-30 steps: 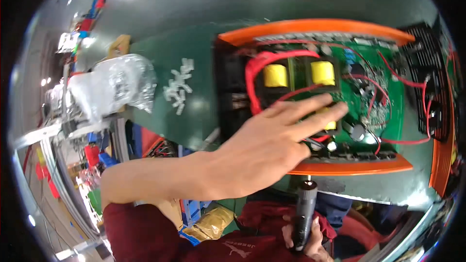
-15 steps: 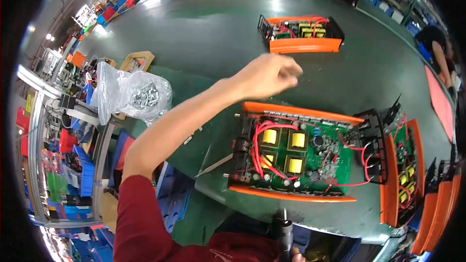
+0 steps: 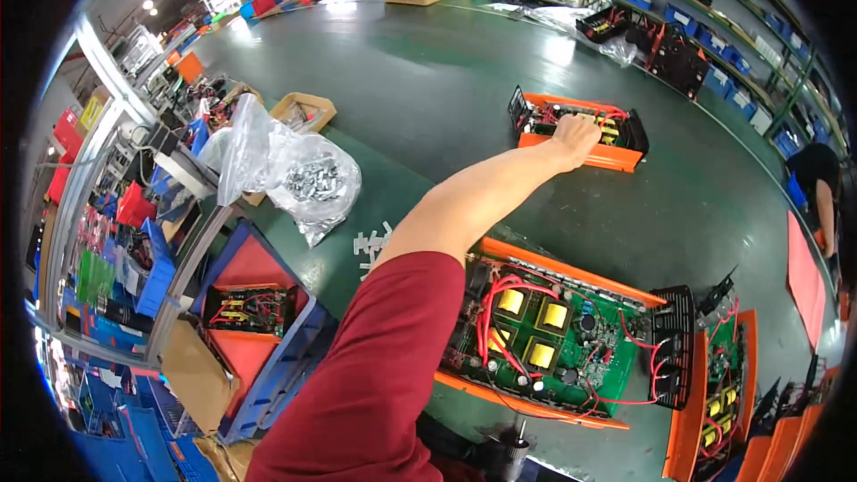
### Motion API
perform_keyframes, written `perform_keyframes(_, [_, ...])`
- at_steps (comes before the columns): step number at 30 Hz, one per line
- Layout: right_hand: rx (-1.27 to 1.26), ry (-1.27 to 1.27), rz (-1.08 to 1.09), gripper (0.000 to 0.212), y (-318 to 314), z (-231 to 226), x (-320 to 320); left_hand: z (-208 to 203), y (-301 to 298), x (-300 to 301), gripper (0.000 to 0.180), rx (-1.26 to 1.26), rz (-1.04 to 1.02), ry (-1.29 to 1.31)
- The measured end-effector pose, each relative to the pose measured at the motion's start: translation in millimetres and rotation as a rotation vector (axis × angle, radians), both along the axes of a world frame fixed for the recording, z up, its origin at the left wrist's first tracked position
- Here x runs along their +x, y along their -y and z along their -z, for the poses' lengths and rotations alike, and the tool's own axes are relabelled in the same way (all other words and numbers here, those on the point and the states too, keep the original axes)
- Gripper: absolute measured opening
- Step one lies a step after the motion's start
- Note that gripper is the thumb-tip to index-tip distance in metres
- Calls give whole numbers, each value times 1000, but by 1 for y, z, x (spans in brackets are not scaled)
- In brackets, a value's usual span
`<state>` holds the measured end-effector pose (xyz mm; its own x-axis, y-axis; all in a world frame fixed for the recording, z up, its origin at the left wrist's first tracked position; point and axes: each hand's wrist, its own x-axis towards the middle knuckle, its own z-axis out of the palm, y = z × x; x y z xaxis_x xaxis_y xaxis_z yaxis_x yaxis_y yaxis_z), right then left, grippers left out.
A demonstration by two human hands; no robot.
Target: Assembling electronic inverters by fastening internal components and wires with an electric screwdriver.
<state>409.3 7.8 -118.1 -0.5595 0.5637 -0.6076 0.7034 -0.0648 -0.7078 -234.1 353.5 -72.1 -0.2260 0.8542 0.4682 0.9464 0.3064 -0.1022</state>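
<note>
My left arm stretches far across the bench. My left hand [image 3: 577,139] is closed over the near side of an open electronics unit [image 3: 571,153] with orange side panels, a black end frame, yellow coils and red wires; its fingertips are hidden. Under my forearm lies a larger orange-sided unit [image 3: 616,326], open at the top, showing a green circuit board, yellow-wrapped transformers and red wires. A black end panel [image 3: 674,339] stands at its right end. At the lower edge an electric screwdriver [image 3: 515,453] points bit upward; my right hand is out of view.
To the left lie a clear bag of metal parts [image 3: 312,180], a cardboard tray [image 3: 303,113] and small loose pieces [image 3: 368,245]. A blue bin [image 3: 308,348] holds another unit. More orange-sided units [image 3: 750,366] line the right. A person [image 3: 817,183] is at the far right.
My left hand has reached forward and right, from above the bench onto the far unit, and closed there. The view has shifted; my right hand has left it.
</note>
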Motion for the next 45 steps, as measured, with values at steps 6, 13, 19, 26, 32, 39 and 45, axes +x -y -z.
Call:
perform_keyframes(6, [-260, -37, 136, 68, -15, -29, -13, -59, 97, -2, 17, -80, 122, 3])
perform_keyframes(13, [-292, -129, 487, 57, -3, 34, 7, -173, 283, 12, 33, 1, 35, -49])
perform_keyframes(19, [-278, -213, -44, 49, -22, -33, -38, -249, 489, 72, 41, 141, -165, -115])
perform_keyframes(26, [-194, 197, -110, 60, -21, -13, -31, -225, 668, 197, 41, 151, -814, 304])
perform_keyframes(32, [-218, -150, -33, 67, -21, -14, -22, -95, 734, 194, 40, 226, -1009, 330])
perform_keyframes(39, [70, -381, -124, 66, -37, -6, -15, 28, 760, 174, 30, 106, -1162, 251])
perform_keyframes(45, [42, -313, 425, 76, -36, 4, 25, 74, 723, 160, 24, 85, -1223, 311])
